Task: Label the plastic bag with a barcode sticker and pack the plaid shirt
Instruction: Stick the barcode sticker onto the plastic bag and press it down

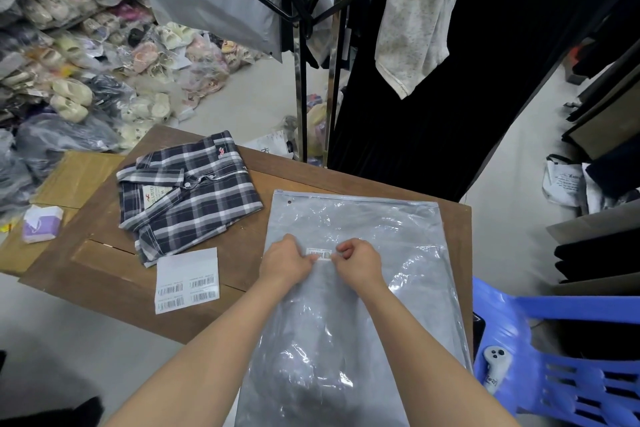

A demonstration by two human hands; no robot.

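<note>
A grey translucent zip plastic bag lies flat on the brown wooden table, its zip edge at the far end. A small white barcode sticker rests on the bag's middle. My left hand pinches the sticker's left end and my right hand pinches its right end, both with curled fingers pressed to the bag. The folded navy-and-white plaid shirt lies on the table to the bag's left, collar facing left. A white sheet of barcode stickers sits just in front of the shirt.
A purple-and-white packet lies on cardboard at the far left. A blue plastic chair with a white controller stands at the right. A metal clothes rack with hanging garments rises behind the table. Bagged shoes are piled on the floor at the left.
</note>
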